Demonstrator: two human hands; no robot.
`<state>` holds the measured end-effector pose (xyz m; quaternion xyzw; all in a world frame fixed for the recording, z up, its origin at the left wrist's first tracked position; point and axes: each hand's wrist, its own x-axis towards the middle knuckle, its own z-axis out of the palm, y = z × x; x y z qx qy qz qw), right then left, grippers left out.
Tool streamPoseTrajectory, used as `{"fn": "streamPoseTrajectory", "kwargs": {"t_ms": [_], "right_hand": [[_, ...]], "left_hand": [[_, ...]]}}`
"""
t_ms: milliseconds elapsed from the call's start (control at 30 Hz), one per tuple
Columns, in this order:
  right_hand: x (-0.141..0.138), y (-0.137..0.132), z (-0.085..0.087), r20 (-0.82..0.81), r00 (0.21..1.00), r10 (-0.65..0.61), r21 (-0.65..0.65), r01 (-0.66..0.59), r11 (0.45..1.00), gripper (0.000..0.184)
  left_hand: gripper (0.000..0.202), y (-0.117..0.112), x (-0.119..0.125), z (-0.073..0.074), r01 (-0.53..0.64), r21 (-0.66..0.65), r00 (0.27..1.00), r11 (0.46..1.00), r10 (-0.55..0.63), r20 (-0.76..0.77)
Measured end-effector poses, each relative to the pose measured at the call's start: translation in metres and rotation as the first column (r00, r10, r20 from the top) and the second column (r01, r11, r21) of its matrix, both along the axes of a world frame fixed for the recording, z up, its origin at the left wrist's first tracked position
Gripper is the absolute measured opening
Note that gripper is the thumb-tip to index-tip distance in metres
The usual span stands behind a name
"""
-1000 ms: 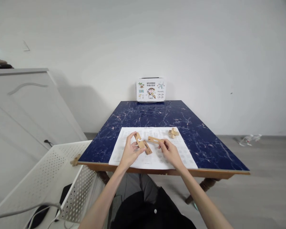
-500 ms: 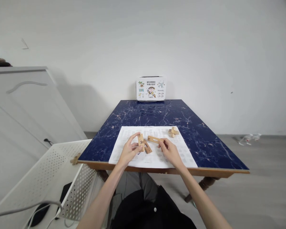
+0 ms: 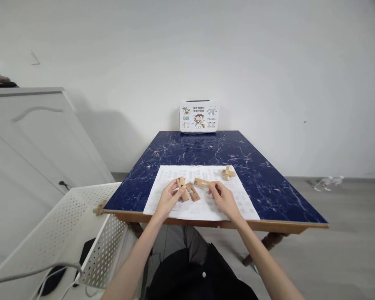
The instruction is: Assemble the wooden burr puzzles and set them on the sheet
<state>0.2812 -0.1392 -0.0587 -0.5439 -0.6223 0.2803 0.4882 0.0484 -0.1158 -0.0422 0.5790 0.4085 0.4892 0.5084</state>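
Between its thumb and fingers, my left hand (image 3: 168, 199) grips a light wooden puzzle piece (image 3: 183, 191) with dark markings. Touching or just behind it, a second notched wooden piece (image 3: 193, 192) slants to the right; whether the two are joined I cannot tell. My right hand (image 3: 221, 198) pinches the right end of a flat wooden puzzle piece (image 3: 203, 183) with a long slot, its other end pointing left. Beneath both hands lies a white printed sheet (image 3: 203, 211), whose small figures are blurred. At its upper right corner rests an assembled wooden cross-shaped puzzle (image 3: 228, 173).
The sheet is on a blue marbled table (image 3: 200, 150). A white case with cartoon prints (image 3: 198, 117) stands at the back against the wall. On the left are a white perforated basket (image 3: 103, 250) with cables and another wooden cross (image 3: 99, 208) at the table's corner.
My left hand has turned the piece it holds, and its fingers have shifted their grip on it. The right hand and its slotted piece are almost unmoved.
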Motion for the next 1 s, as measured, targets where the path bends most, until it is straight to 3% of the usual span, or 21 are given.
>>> {"fn": "streamPoseTrajectory", "kwargs": {"t_ms": [200, 433, 633, 867, 1000], "right_hand": [[-0.001, -0.001, 0.0, -0.007, 1.0, 0.001, 0.001, -0.001, 1.0, 0.034], [0.001, 0.001, -0.003, -0.023, 1.0, -0.006, 0.001, 0.006, 1.0, 0.039], [0.002, 0.01, -0.006, -0.219, 0.972, 0.082, -0.025, -0.09, 0.996, 0.047], [-0.013, 0.011, 0.01, -0.467, 0.876, 0.122, -0.108, -0.193, 0.975, 0.045], [-0.02, 0.008, 0.015, -0.507, 0.849, 0.148, -0.092, -0.224, 0.97, 0.044]], "left_hand": [[0.053, -0.006, 0.0, 0.007, 0.075, -0.083, 0.997, 0.994, -0.075, -0.006], [0.044, -0.006, 0.0, 0.006, 0.143, 0.03, 0.989, 0.989, -0.141, -0.051], [0.046, -0.003, -0.003, 0.003, 0.201, 0.056, 0.977, 0.978, -0.196, -0.078], [0.046, -0.004, -0.001, 0.001, 0.154, 0.041, 0.988, 0.987, -0.152, -0.033], [0.043, -0.004, -0.001, 0.0, 0.16, 0.059, 0.986, 0.985, -0.158, -0.047]]}}
